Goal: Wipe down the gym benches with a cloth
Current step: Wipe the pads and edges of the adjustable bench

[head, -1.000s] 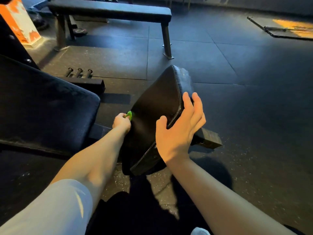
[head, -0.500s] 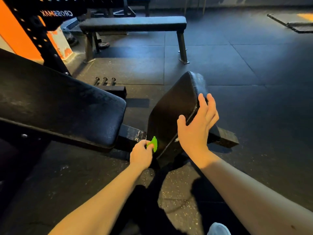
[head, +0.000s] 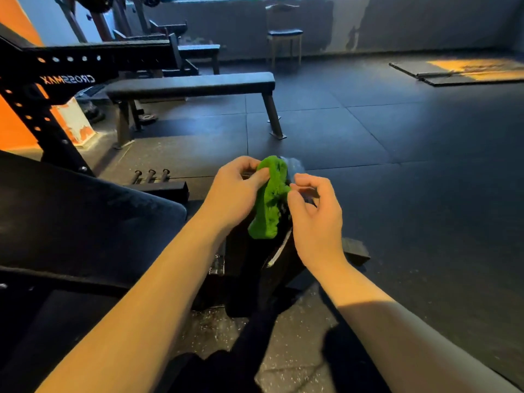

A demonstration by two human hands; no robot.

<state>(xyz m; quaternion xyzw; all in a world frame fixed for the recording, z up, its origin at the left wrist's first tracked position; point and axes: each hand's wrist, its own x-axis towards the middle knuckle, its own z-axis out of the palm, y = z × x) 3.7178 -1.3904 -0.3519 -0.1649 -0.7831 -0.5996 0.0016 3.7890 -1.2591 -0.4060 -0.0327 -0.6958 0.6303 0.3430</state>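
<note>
A bright green cloth [head: 270,199] hangs bunched in front of me above the black seat pad [head: 249,268] of the adjustable bench. My left hand [head: 235,191] pinches the cloth's top end between thumb and fingers. My right hand [head: 314,217] is just right of the cloth, its thumb and fingertips touching the cloth's edge with curled fingers. The bench's long black back pad [head: 85,222] slopes away to the left. A flat black bench [head: 192,85] stands farther back.
A black rack upright marked CROSSMAX [head: 54,89] with an orange wall behind rises at the left. Small pegs [head: 150,175] stick up from the bench base. A chair [head: 283,38] stands by the far wall, a lifting platform [head: 465,72] lies at the far right. Dark rubber floor [head: 397,180] spreads right.
My left hand lifted the cloth from the seat pad's lower edge up in front of me. My right hand left the pad's side and came over to the cloth. The view tilted upward.
</note>
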